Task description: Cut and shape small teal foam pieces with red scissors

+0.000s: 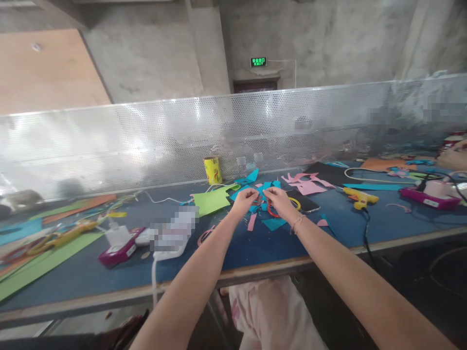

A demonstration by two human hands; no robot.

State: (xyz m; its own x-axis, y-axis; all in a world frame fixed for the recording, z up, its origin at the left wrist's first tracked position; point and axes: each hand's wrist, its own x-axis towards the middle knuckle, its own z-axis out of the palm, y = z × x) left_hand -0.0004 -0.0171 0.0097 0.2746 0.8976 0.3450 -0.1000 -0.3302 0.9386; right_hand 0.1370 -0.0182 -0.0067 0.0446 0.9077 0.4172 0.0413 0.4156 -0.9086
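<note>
My left hand (245, 200) and my right hand (279, 200) meet just above the blue table, fingertips pinched almost together. Whatever they pinch is too small and blurred to make out; bits of blue and pink paper show around the fingers. Cut blue paper pieces (274, 223) lie beneath and beside the hands. Under my right hand, partly hidden, are red and yellow looped handles (297, 203), seemingly of scissors. A dark phone (308, 203) lies just right of them. Left of my left hand rests a green paper sheet (209, 201) with a cut edge.
Pink paper scraps (304, 183) lie behind the phone. A yellow glue gun (361, 197) and a purple power strip (430, 198) are on the right. Another purple strip (120, 248) and a white one (175, 238) stand left. A yellow can (212, 170) stands before the perforated metal screen (175, 141).
</note>
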